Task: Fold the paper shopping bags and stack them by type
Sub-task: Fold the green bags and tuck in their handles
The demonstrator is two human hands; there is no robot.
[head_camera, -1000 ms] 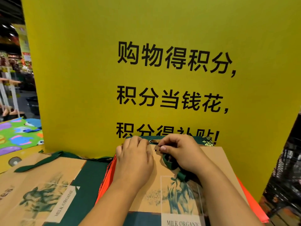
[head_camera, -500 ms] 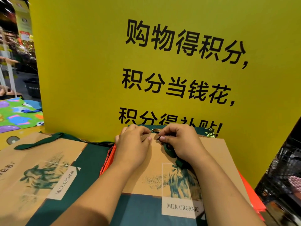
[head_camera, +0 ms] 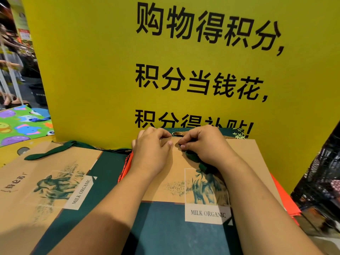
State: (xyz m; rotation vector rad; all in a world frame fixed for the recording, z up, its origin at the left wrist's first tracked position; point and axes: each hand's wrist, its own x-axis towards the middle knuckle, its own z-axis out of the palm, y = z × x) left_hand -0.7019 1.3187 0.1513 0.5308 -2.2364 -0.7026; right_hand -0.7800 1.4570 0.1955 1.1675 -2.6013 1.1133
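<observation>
Left hand grips bag; right hand pinches handle.

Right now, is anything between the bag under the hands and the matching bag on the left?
Nothing visible blocks it. The left hand and right hand are on the centre bag; the left bag lies flat beside it, only its own green ribbon on top.
</observation>
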